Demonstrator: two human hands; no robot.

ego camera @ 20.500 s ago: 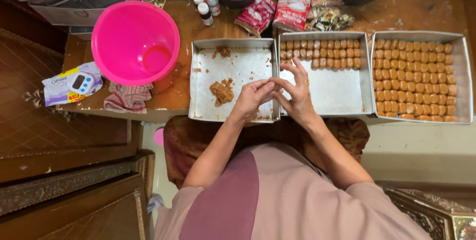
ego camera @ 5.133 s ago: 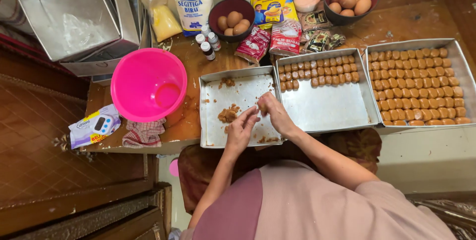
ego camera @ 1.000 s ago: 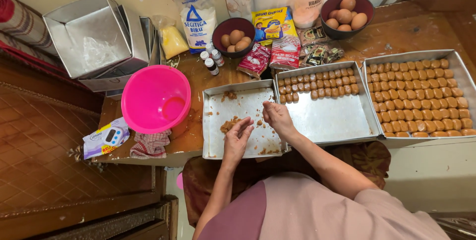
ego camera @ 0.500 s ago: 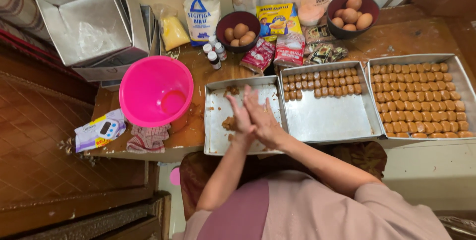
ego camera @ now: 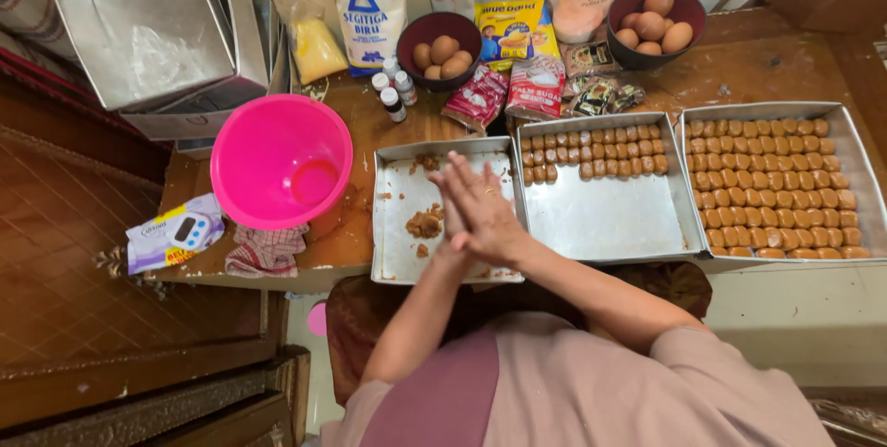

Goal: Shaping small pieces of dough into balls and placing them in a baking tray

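A small heap of brown dough (ego camera: 425,223) lies on the floor of the left tray (ego camera: 393,253), a shallow metal pan that is otherwise nearly bare apart from a few crumbs and a smear near its far edge. Directly above this pan the left hand (ego camera: 455,211) and the right hand (ego camera: 485,216) are pressed palm to palm, fingers straight and pointing away from the body; whether a piece of dough sits between the palms cannot be told, since the hands hide it.

Just to the right of the left tray, the middle tray (ego camera: 610,225) carries rows of small brown pieces along its far side only, the nearer part still bare metal. Further right again, the right tray (ego camera: 845,133) is packed with rows from edge to edge. Judging from this, one pan looks finished, one is partly filled, and only the small heap remains to be shaped.

To the left of the left tray stands a pink plastic bowl (ego camera: 280,159), with a folded cloth (ego camera: 265,249) and a small digital scale in its wrapper (ego camera: 174,234) nearer the table edge. Beyond the left tray are little bottles (ego camera: 393,96), two dark bowls of eggs (ego camera: 440,50), several packets (ego camera: 508,36) and a stack of empty metal pans (ego camera: 152,36).
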